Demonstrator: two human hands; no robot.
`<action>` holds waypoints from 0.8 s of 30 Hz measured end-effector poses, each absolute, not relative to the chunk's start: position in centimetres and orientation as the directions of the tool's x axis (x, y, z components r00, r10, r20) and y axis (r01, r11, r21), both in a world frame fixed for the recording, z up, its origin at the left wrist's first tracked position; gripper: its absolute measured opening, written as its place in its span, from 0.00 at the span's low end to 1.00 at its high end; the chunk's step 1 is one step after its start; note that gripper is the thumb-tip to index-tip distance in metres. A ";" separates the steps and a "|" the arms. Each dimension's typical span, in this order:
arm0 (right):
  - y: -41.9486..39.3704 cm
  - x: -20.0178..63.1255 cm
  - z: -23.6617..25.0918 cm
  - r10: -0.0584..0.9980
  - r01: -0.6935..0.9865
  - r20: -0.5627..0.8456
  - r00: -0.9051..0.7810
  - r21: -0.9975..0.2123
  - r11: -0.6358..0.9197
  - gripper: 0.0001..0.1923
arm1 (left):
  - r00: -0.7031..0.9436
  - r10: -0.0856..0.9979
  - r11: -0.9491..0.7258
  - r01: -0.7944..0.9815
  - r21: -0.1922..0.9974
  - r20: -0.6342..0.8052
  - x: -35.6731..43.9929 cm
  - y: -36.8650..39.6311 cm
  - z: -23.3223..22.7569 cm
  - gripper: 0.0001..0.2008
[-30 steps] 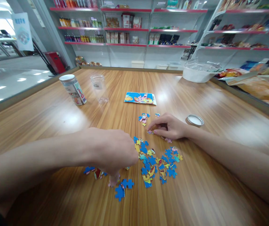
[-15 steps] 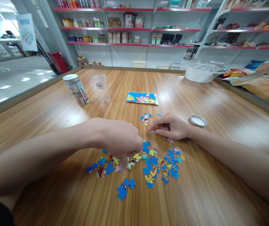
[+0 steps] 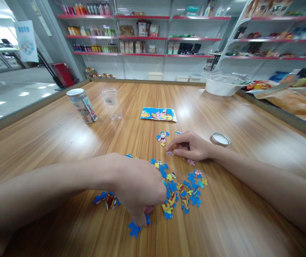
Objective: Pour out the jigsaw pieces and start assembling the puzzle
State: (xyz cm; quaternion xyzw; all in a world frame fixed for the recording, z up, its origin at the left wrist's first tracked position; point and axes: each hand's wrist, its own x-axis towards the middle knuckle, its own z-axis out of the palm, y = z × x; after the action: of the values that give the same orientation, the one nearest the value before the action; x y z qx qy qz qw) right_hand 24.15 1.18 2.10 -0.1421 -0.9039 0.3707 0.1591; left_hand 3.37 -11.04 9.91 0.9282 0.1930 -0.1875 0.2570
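Observation:
Loose jigsaw pieces, mostly blue and yellow, lie scattered on the wooden table. My left hand reaches down over the near side of the pile, its fingertips closed on a blue puzzle piece. A few more pieces lie left of that hand. My right hand rests on the table beyond the pile, its fingers curled and pinching a small pinkish piece. A small joined cluster sits just past it. The printed reference picture lies farther back.
A printed jar with a lid and a clear open jar stand at the back left. A round metal lid lies right of my right hand. A white tub and snack bags sit at the right edge. Shop shelves stand behind.
My left hand has swept back from the middle of the pile toward me and come down on the nearest blue piece. My right hand has stayed where it was.

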 end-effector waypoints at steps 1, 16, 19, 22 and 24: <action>1.2 24.2 2.0 0.398 0.150 0.191 -0.897 -0.717 0.681 0.13 | 0.855 0.270 -0.780 0.464 0.421 -0.442 3.4 -10.9 9.9 0.17; 1.1 24.2 1.8 0.579 0.191 0.346 -0.738 -0.717 0.670 0.11 | 0.926 0.340 -0.769 0.374 0.519 -0.162 2.4 -8.4 9.2 0.08; 1.2 24.1 1.7 0.598 0.178 0.343 -0.725 -0.745 0.643 0.11 | 0.752 0.644 -0.672 0.467 0.575 0.142 1.2 -4.9 7.4 0.05; 1.5 23.3 1.5 0.654 0.191 0.326 -0.682 -0.784 0.590 0.14 | 0.543 0.788 -0.590 0.533 0.606 0.290 0.4 -2.1 4.8 0.09; 1.6 22.4 1.2 0.714 0.210 0.332 -0.617 -0.805 0.555 0.18 | 0.490 0.815 -0.564 0.546 0.619 0.311 0.2 -1.1 3.3 0.10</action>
State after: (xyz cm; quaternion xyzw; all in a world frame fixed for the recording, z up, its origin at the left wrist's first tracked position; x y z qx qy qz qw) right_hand 22.38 1.60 1.22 -0.2828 -0.8162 0.3773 0.3340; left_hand 0.22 -1.14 3.34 0.8330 0.4085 0.2972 0.2256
